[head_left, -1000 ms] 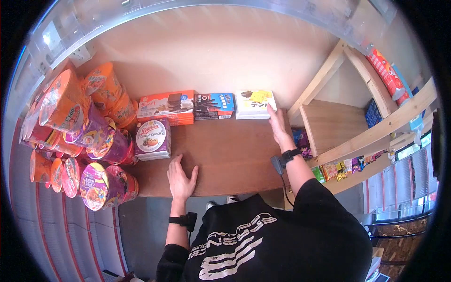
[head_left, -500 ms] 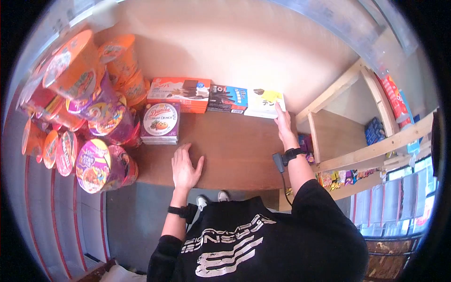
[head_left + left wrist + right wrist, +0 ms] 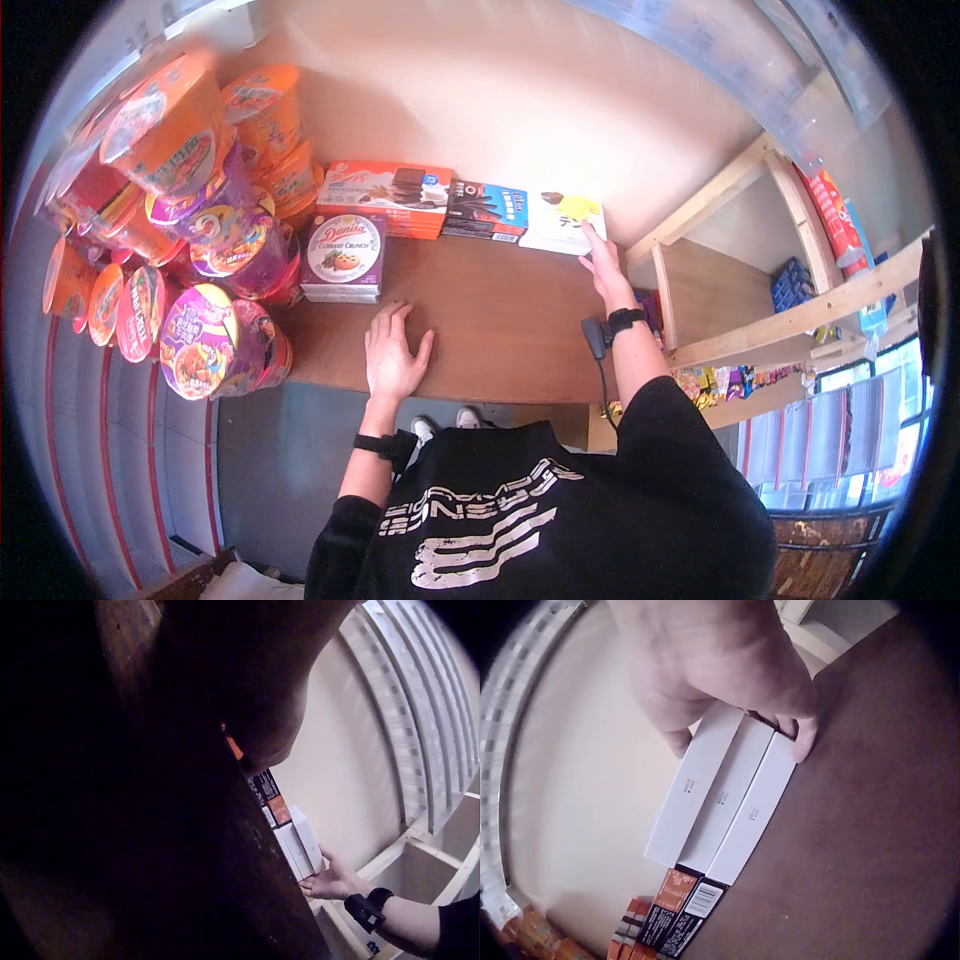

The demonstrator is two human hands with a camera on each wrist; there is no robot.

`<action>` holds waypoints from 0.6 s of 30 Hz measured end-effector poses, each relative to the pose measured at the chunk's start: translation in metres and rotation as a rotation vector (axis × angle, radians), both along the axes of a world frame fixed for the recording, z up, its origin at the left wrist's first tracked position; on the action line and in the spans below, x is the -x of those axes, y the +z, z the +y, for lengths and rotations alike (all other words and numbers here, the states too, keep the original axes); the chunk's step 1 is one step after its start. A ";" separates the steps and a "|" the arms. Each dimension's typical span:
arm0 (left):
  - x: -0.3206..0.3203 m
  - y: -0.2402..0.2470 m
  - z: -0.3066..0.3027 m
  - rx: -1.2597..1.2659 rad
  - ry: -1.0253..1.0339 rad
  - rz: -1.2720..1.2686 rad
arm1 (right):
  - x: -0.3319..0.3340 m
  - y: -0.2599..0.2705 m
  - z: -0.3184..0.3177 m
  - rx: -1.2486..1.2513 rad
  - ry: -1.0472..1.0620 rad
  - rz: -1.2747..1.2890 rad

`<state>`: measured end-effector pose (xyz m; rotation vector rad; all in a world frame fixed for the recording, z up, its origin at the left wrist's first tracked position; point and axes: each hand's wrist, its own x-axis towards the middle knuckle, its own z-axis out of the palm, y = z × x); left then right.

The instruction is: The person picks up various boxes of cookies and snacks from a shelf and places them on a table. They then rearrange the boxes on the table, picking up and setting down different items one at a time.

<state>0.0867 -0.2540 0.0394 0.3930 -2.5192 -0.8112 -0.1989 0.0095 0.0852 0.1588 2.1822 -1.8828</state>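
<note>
My right hand (image 3: 606,268) is at the right end of a stack of three white snack boxes (image 3: 718,799), printed yellow on top. In the right wrist view, the thumb lies along the top box's side and the fingers curl at the bottom box's edge. The stack's far end meets the blue-and-black snack boxes (image 3: 486,210). Left of those are orange-red chocolate wafer boxes (image 3: 385,198). My left hand (image 3: 392,358) rests on the brown shelf (image 3: 480,310) with spread fingers, holding nothing, just below the purple-and-white Danisa cookie boxes (image 3: 343,255).
Orange and purple instant noodle tubs (image 3: 200,340) are piled at the left, some over the front edge. A wooden frame (image 3: 690,205) bounds the right side, with bagged snacks (image 3: 740,380) below. A pale wall (image 3: 480,100) stands behind the boxes.
The head view has shifted and tilted. The narrow gap between the white stack and the blue-and-black boxes has closed, with my right hand staying at the stack's end. My left hand remains on the shelf.
</note>
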 end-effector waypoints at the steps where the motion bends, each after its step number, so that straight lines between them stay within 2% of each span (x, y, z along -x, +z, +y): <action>1: 0.000 0.000 0.000 0.003 0.007 -0.003 | 0.004 -0.004 0.003 0.005 -0.016 0.004; 8: 0.001 -0.002 0.001 0.020 0.002 0.018 | 0.008 -0.021 0.015 0.158 0.053 -0.007; 11: 0.002 -0.004 0.000 0.024 -0.012 0.029 | -0.001 -0.017 0.013 0.176 -0.030 0.019; 16: 0.000 -0.007 0.002 0.055 -0.003 -0.007 | -0.040 -0.030 0.029 0.237 -0.064 0.078; 18: 0.000 -0.005 0.002 0.061 -0.013 -0.015 | -0.074 -0.032 0.037 0.167 -0.131 0.143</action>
